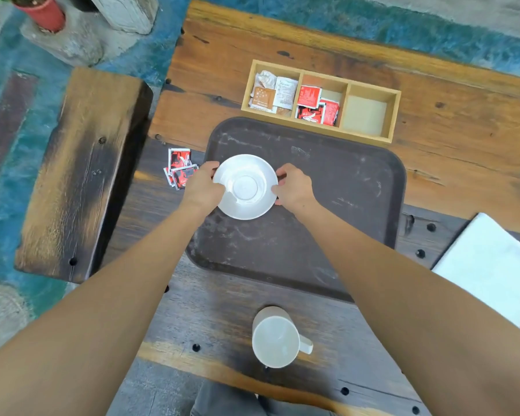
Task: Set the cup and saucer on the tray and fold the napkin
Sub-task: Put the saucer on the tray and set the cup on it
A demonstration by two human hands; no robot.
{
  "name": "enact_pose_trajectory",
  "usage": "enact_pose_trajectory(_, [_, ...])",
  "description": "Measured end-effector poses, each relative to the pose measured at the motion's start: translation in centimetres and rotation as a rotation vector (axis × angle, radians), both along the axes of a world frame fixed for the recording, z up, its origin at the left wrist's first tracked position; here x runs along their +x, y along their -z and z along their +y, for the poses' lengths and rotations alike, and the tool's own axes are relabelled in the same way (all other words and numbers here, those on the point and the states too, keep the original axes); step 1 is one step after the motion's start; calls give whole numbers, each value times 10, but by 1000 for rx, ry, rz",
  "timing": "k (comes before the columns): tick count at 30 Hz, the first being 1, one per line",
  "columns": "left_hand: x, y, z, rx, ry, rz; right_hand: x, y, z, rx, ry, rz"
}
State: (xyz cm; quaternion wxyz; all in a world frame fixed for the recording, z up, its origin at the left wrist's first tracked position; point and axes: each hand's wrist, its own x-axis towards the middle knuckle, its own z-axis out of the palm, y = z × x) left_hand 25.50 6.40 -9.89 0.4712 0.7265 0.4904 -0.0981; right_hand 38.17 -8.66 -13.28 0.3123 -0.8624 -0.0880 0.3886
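A white saucer is over the left part of the dark brown tray. My left hand grips its left rim and my right hand grips its right rim. Whether the saucer rests on the tray or hangs just above it I cannot tell. A white cup with its handle pointing right stands on the wooden table near me, outside the tray. A white napkin lies flat at the table's right edge.
A wooden box with three compartments sits behind the tray; two hold sachets. Several red sachets lie left of the tray. A wooden bench stands to the left, a red plant pot beyond it.
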Motion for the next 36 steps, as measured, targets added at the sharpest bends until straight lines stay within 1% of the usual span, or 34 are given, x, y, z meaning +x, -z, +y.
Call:
enact_pose_trajectory(4, [-10,-3,-6,0,63,-30,-11,-8,-15,14,1,6])
enact_pose_trajectory(9, [-25,-6,-11,18,144,-16,-48,-22,-57,12,75,60])
enact_pose_trajectory(13, [-28,-4,-8,175,441,66,-82,-40,-101,74,162,96])
enact_pose_trajectory(16, [-35,-1,-7,203,606,78,-114,-54,-141,81,176,109])
enact_pose_trajectory(20, [-45,2,-5,246,705,81,-160,-73,-189,65,136,96])
enact_pose_trajectory(23, [-56,1,-7,337,750,66,-190,-81,-212,46,92,125])
enact_pose_trajectory(25, [-69,2,-8,404,755,56,-205,-82,-220,8,50,119])
enact_pose_trajectory(28, [-92,9,-9,452,756,119,-221,-81,-220,-41,20,118])
enact_pose_trajectory(29, [-100,14,-8,464,777,157,-224,-80,-219,-56,20,109])
enact_pose_trajectory(32, [-122,28,-7,526,930,234,-228,-75,-215,-106,27,52])
enact_pose_trajectory(36, [-131,38,-10,560,959,249,-230,-73,-212,-161,24,-13])
